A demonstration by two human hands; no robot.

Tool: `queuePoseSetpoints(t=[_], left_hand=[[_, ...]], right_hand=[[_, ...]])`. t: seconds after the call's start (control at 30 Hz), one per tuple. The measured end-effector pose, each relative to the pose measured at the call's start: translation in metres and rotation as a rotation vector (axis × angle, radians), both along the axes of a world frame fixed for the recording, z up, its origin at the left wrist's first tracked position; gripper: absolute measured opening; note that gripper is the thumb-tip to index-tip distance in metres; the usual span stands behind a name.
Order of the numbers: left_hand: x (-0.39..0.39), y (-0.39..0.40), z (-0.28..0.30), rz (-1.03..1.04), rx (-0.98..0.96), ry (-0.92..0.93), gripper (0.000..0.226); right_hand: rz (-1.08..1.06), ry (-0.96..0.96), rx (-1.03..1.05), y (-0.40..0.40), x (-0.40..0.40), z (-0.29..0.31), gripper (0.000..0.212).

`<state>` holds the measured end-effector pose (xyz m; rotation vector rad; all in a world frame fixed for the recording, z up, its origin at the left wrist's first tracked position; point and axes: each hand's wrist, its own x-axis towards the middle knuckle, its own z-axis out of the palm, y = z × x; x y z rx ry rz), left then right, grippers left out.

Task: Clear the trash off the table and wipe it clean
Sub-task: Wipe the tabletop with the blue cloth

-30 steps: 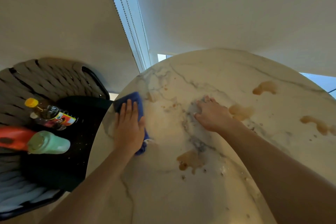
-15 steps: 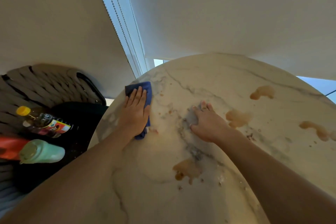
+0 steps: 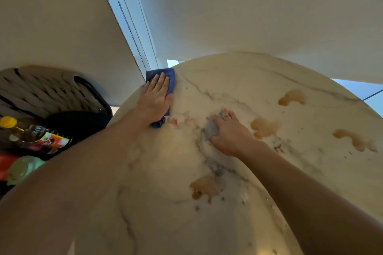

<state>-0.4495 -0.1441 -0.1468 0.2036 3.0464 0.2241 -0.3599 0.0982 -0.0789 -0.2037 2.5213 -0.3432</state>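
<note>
Cloth under the flat, straight-fingered left hand sits at the counter's far-left rim — the brown spills lie to its right, just beyond the right hand, spread flat on the marble.

A folded blue cloth lies flat at the far left edge of the round marble counter, one corner reaching past the rim. Brown spills blot the counter to the right and near the middle, with small crumbs scattered among them.
</note>
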Motion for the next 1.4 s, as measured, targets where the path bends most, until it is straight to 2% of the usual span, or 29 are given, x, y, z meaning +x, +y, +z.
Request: queuePoseSetpoints(t=[0.07,0.1,0.2,0.27,0.33,0.4,0.47,0.53,0.63,0.73,0.97,1.2,1.4], left_hand=[[-0.009,0.032,0.003,0.011,0.018,-0.015,0.06],[-0.002,0.039,0.005,-0.058,0.029,-0.013,0.062],[0.052,0.007,-0.001,-0.442,0.018,-0.018,0.069],[0.063,-0.033,0.002,-0.54,0.027,-0.018,0.065],[0.038,-0.053,0.007,-0.424,-0.009,-0.021,0.068],[0.006,-0.037,0.007,-0.274,-0.039,-0.016,0.072],[-0.009,-0.007,0.004,-0.166,-0.04,-0.014,0.062],[-0.003,0.006,0.003,-0.214,0.007,-0.015,0.056],[0.025,0.003,0.002,-0.432,0.074,-0.014,0.062],[0.062,-0.002,-0.005,-0.56,0.087,-0.047,0.061],[0.128,-0.033,0.0,-0.707,0.053,-0.031,0.059],[0.21,-0.077,-0.004,-0.636,0.064,-0.045,0.058],[0.287,-0.095,-0.005,-0.463,0.056,-0.017,0.058]], right_hand=[[-0.001,0.011,0.001,0.0,-0.001,-0.002,0.07],[-0.001,0.008,0.0,0.0,0.0,-0.002,0.07],[0.005,-0.003,-0.001,0.0,-0.001,0.0,0.069],[0.006,-0.017,-0.012,0.001,-0.002,0.002,0.067],[0.006,-0.015,-0.017,0.002,-0.003,0.001,0.066],[0.004,-0.011,-0.014,0.003,-0.004,-0.001,0.065],[0.003,-0.005,0.0,0.002,-0.005,-0.002,0.065],[0.014,0.011,0.021,0.0,-0.006,-0.003,0.064],[0.029,0.056,0.048,-0.002,-0.005,-0.002,0.062],[0.013,0.071,0.076,-0.004,-0.003,-0.002,0.061],[0.0,0.11,0.087,-0.001,-0.001,-0.011,0.06],[-0.058,0.206,0.042,-0.005,0.0,-0.016,0.053],[-0.085,0.257,0.067,-0.011,0.008,-0.011,0.044]])
